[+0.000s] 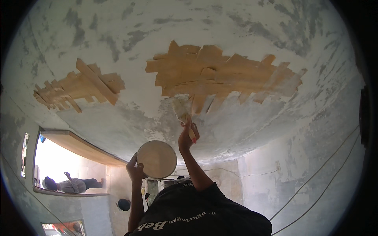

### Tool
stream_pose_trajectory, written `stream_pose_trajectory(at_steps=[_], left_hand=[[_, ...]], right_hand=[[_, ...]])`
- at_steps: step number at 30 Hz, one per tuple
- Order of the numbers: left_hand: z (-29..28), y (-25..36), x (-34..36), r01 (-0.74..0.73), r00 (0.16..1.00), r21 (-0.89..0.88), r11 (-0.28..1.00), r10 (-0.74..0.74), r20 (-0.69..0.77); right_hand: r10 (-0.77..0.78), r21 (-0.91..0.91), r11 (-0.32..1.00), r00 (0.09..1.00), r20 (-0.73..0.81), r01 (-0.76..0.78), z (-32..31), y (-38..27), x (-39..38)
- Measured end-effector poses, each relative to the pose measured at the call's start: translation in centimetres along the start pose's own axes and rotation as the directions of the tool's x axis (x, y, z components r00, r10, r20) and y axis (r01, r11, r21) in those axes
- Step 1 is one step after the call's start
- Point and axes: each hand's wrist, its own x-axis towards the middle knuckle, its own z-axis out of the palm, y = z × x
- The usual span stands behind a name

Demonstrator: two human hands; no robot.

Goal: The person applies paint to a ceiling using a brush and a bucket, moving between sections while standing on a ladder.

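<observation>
My right hand (188,135) is wrapped round the handle of a putty knife (182,109). Its wide, pale-smeared blade lies at the lower edge of a large brown patch (220,72); the handle ends in a red tip. The patch is made of overlapping flat strokes on a grey and white mottled plaster surface (130,84). Lower and to the left, my left hand (136,170) grips the edge of a round, tan, disc-like thing (157,159) with a thin dark rim. Whether it is a shallow container or a flat board, I cannot tell.
A smaller brown patch (84,84) is at the left. Below it, a bright doorway (88,169) has a wooden door (84,147), and another person (75,185) appears sideways there. Cables (315,173) run along the right wall. A dark round object (124,204) is at lower left.
</observation>
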Motion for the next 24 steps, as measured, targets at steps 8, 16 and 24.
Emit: stream_pose_trajectory(at_steps=[8, 16, 24], left_hand=[[-0.4, -1.0, 0.1, -0.073, 0.997, 0.047, 0.996, 0.074, -0.018], [0.0, -0.5, 0.2, -0.060, 0.998, -0.008, 0.998, 0.060, 0.003], [0.0, -0.5, 0.2, -0.101, 0.995, 0.062, 0.993, 0.102, -0.009]], right_hand=[[-0.168, 0.133, 0.975, 0.983, -0.071, 0.176, 1.5, -7.5, 2.7], [-0.148, 0.101, 0.984, 0.989, 0.008, 0.147, 0.9, 0.3, 2.0], [0.324, -0.125, 0.945, 0.909, 0.262, -0.301, -5.2, 3.7, -2.9]])
